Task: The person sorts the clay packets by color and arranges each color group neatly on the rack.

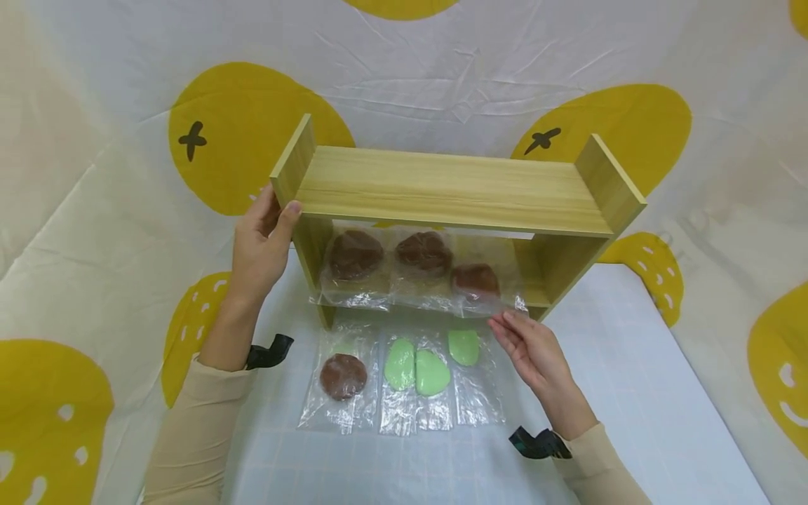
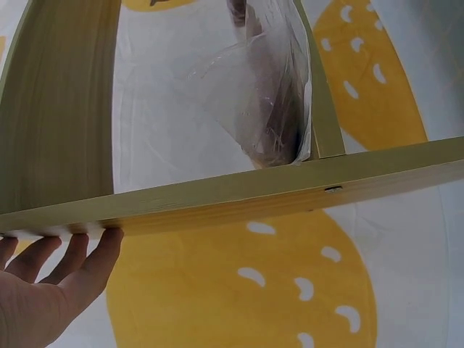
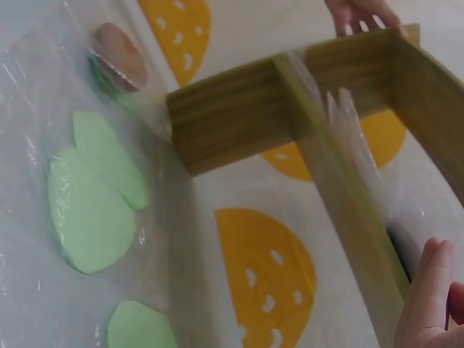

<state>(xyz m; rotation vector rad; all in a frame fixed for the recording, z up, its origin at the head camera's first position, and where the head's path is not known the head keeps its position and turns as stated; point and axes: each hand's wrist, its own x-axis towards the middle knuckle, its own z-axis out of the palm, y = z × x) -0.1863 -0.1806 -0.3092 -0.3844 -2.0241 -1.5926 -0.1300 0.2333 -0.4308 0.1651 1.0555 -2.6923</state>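
A small wooden shelf (image 1: 442,186) stands on the table. My left hand (image 1: 261,238) grips its left side panel, thumb at the front edge and fingers along the outer face. Three clear plastic bags with flat brown pieces lie side by side on the lower board: a left bag (image 1: 356,256), a middle bag (image 1: 423,254) and a right bag (image 1: 476,280). Their clear ends hang over the board's front edge. My right hand (image 1: 533,354) is at the right bag's front edge, fingers fairly straight and close together, fingertips right by the plastic.
In front of the shelf, a bag with a brown round piece (image 1: 343,376) lies on the pale tablecloth (image 1: 303,470). Beside it are bags with light green pieces (image 1: 432,373) and a smaller green piece (image 1: 463,347). White fabric with yellow shapes (image 1: 259,133) hangs behind.
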